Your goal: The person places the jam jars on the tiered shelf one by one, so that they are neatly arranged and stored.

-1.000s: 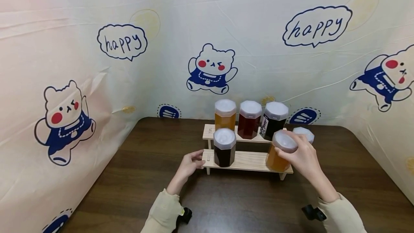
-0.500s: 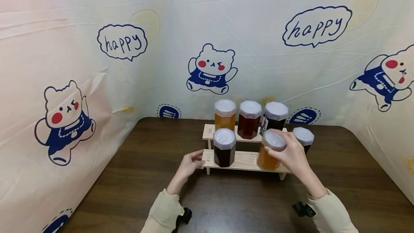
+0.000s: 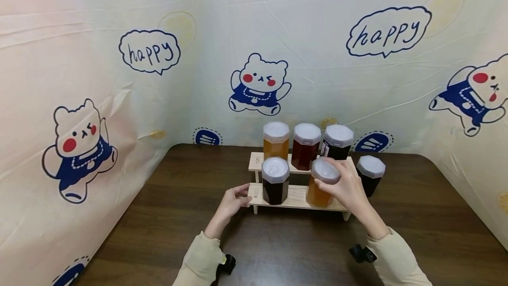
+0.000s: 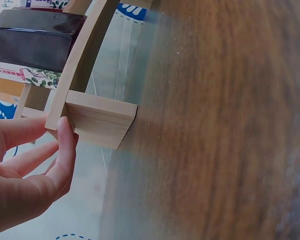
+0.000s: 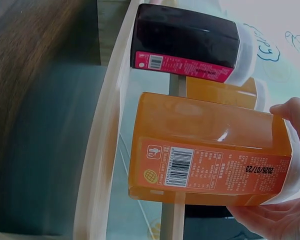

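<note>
My right hand (image 3: pixel 347 184) grips an orange jar (image 3: pixel 316 195) by its white lid, at the lower step of a two-tier wooden rack (image 3: pixel 296 194). In the right wrist view that jar (image 5: pixel 205 145) has a printed label with a barcode, and its base is close by the step. On the same step, to the left, stands a dark jar (image 3: pixel 275 192). My left hand (image 3: pixel 233 201) pinches the step's left end; the left wrist view shows thumb and fingers around the board end (image 4: pixel 60 107).
An amber jar (image 3: pixel 276 147), a dark red jar (image 3: pixel 304 154) and a dark labelled jar (image 3: pixel 336 148) line the upper step. Another dark jar (image 3: pixel 370 182) stands right of the rack on the brown wooden table (image 3: pixel 285 246). A printed curtain (image 3: pixel 206 83) hangs behind.
My right hand has moved the orange jar leftward from the right end of the lower step, uncovering the dark jar at the far right. The left hand has stayed in place.
</note>
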A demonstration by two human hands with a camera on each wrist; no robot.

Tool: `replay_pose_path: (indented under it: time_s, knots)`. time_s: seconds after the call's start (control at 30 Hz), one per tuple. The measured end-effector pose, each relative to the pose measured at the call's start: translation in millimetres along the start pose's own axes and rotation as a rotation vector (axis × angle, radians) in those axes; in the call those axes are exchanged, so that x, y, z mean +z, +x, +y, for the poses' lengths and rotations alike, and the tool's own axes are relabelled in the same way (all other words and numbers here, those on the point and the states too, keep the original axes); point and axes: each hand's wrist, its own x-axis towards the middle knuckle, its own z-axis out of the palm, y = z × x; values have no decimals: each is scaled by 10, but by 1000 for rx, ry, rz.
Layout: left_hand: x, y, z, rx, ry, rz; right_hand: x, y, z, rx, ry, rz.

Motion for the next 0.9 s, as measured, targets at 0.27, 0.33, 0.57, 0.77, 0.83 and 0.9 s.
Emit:
replay_pose_path:
  time_s: [0.27, 0.33, 0.57, 0.77, 0.83, 0.9]
  knots:
    - [-2, 0, 1, 1, 0, 6, 96, 19, -42, -3, 16, -12]
    - [-2, 1, -2, 5, -1, 5, 120, 24, -52, -8, 15, -12]
    - [2, 10, -14, 5, -6, -4, 183, 16, -88, 13, 37, -44]
    - [1, 14, -33, 5, -9, -8, 238, 16, -131, 11, 54, -54]
    - [-2, 14, -35, 6, -10, -8, 262, 17, -135, 4, 54, -51]
    - [-7, 11, -30, 6, -11, -7, 282, 22, -143, -6, 58, -48]
